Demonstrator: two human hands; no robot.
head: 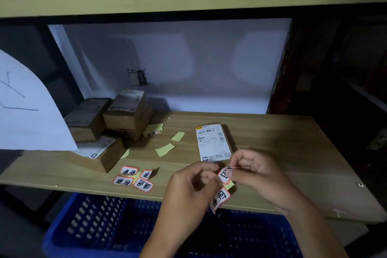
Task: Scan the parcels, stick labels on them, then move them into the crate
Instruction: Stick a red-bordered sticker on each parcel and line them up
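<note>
1. Blue crate [100, 222], bottom of frame, under wooden shelf [272, 132].
2. Left hand [188, 186] and right hand [255, 172] both pinch red-bordered label strip [221, 197], handwritten "回" readable.
3. Parcel [213, 142], centre, printed "S233", barcode.
4. Loose labels [134, 178] lower left; stacked boxes [117, 115] left.

A: Where does the parcel [213, 142] lie?
B: On the shelf board [282, 153], right of the middle, with both hands just in front of it: the left hand [192, 186] left, the right hand [257, 172] right, a strip of labels [222, 190] between them.
A: And the boxes?
B: A stack of boxes [111, 123] sits at the back left. Loose labels [134, 179] lie in front of it, near the board's front edge; paper scraps [167, 144] lie between stack and parcel.
A: Below?
B: The crate [100, 226], under the board's front edge.
</note>
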